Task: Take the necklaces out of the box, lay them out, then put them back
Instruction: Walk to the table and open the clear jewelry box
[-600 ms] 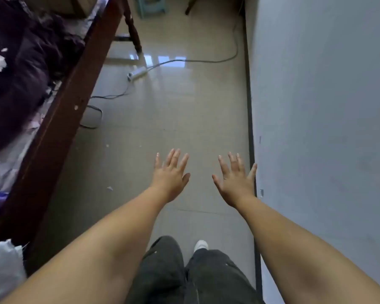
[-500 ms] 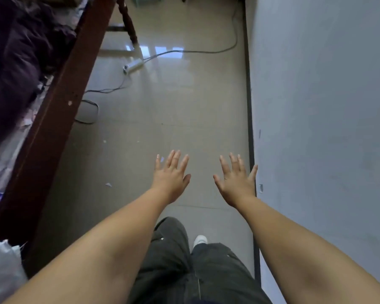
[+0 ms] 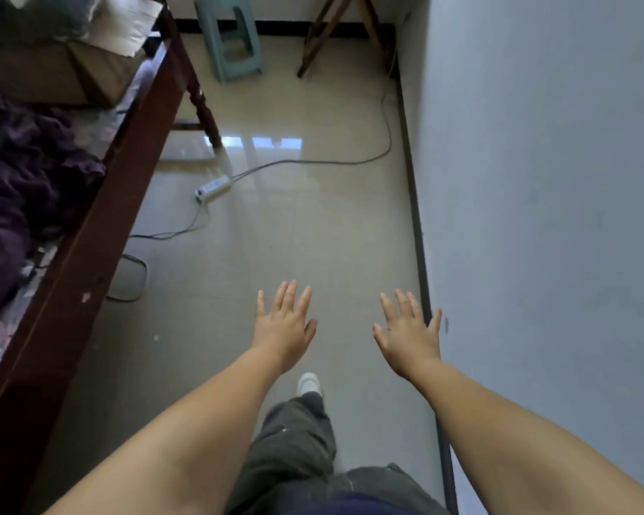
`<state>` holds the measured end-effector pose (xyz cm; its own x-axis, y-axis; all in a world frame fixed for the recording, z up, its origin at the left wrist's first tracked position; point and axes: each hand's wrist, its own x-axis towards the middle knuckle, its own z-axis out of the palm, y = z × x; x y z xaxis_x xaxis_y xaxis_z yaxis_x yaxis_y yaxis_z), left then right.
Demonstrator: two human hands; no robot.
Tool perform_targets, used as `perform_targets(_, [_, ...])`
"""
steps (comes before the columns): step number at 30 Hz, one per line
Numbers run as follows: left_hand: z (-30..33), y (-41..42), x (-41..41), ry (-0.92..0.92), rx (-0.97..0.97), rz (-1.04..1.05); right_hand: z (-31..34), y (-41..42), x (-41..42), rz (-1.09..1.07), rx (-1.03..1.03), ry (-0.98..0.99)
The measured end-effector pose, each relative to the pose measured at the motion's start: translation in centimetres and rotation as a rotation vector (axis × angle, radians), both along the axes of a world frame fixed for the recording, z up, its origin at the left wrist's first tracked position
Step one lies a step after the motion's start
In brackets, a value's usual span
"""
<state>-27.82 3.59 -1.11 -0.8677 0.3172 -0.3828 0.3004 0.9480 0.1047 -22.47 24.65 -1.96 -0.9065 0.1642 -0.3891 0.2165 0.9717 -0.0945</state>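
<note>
Reaching forward with both bare hands spread flat and empty over a tiled floor point(image 3: 276, 254)

The left hand point(image 3: 283, 328) and the right hand point(image 3: 409, 336) hover palm-down, fingers splayed, grasping nothing, well apart from each other; the right hand sits near the dark skirting at the foot of the pale wall point(image 3: 554, 217); below them a leg in dark trousers point(image 3: 294, 440) ends in a white shoe point(image 3: 308, 382); a white power strip point(image 3: 212, 187) lies further ahead on the floor, its cable running toward the wall; a dark wooden bed frame point(image 3: 101, 217) runs along the left edge, with purple bedding point(image 3: 12, 187) and a cardboard box point(image 3: 64, 68) on it; a green plastic stool point(image 3: 231, 35) stands at the far end; no necklaces or jewellery box can be seen, so where they are I cannot tell.
</note>
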Motion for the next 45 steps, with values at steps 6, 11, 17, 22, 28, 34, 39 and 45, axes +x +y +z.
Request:
perform_targets(6, [2.2, 4.1, -15.2, 0.03, 0.051, 0.056, 2.3, 3.8, -12.8, -0.102, 0.013, 0.026])
perform_targets(11, [0.8, 9.6, -26.3, 0.015, 0.045, -0.057, 1.3, 8.6, -23.9, -0.146, 0.033, 0.022])
perform_targets(17, [0.4, 17.8, -41.1, -0.003, 0.051, -0.022, 1.2, 17.0, -40.0, -0.065, 0.029, 0.023])
perform_targets(22, [2.4, 22.9, -53.0, 0.017, 0.108, 0.037, 2.9, 21.6, -53.4, -0.047, 0.049, 0.019])
perform_targets(28, [1.4, 24.1, -68.1, 0.04, 0.079, 0.109, 1.6, 22.7, -68.9, 0.019, 0.039, 0.021])
perform_targets(34, [1.2, 24.1, -85.9, 0.039, 0.097, 0.12, 1.6, 22.8, -86.7, -0.052, 0.014, 0.049])
perform_targets(39, [2.9, 25.4, -99.0, 0.036, 0.109, 0.127, 3.6, 23.1, -99.1, -0.14, -0.037, 0.041])
perform_targets(45, [1.9, 28.6, -112.4, 0.023, 0.111, 0.078, 2.5, 26.0, -112.1, -0.16, -0.045, 0.044])
